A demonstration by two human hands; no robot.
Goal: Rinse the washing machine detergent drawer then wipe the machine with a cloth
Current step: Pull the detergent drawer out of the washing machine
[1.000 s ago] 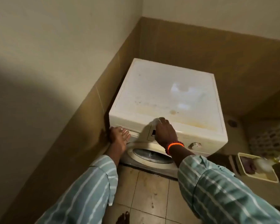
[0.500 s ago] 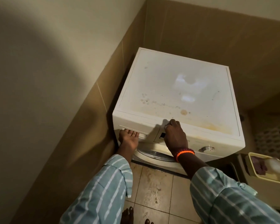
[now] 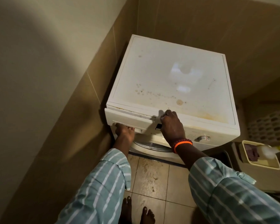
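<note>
My left hand (image 3: 124,132) has its fingers hooked up under the front of the one detergent drawer (image 3: 129,120), gripping its handle recess. The drawer sticks out a little from the top left corner of the single washing machine (image 3: 173,78). My right hand (image 3: 170,125) lies just right of the drawer, fingers curled over the machine's front edge, pressing there.

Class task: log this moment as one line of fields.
stage: drawer removal | left hand: pulling detergent drawer, partly out | right hand: bracing washing machine | cloth: unseen
</note>
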